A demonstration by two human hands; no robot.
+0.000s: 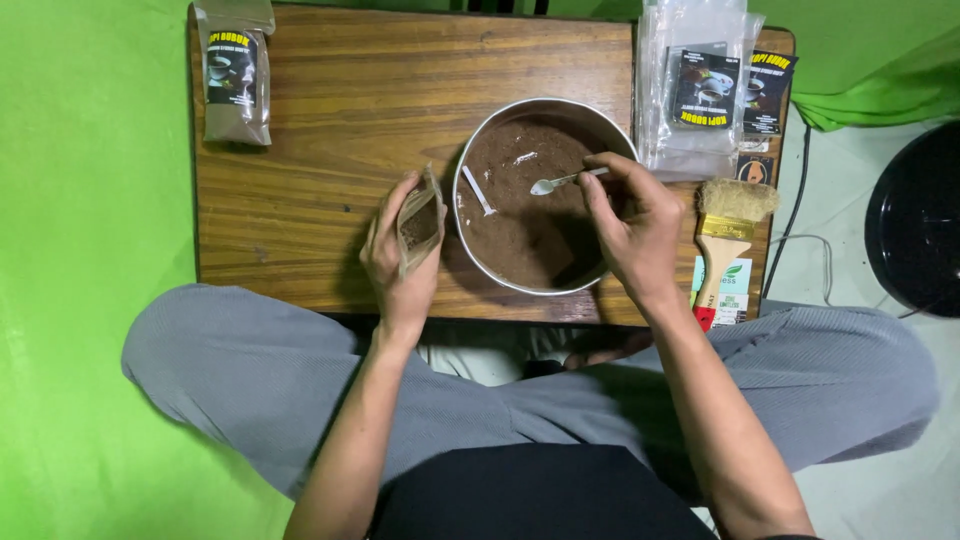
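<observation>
Middle of the frame: the left hand (400,255) wraps its grip round a small, soft pouch (420,222), light and floppy, best held by its sides. The right hand (630,225) pinches a thin spoon (562,181) over the bowl (470,165) of brown powder (525,230).

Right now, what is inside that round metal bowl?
The round metal bowl holds brown powder with a small white scoop lying on it. The powder hides the bowl's bottom.
</observation>
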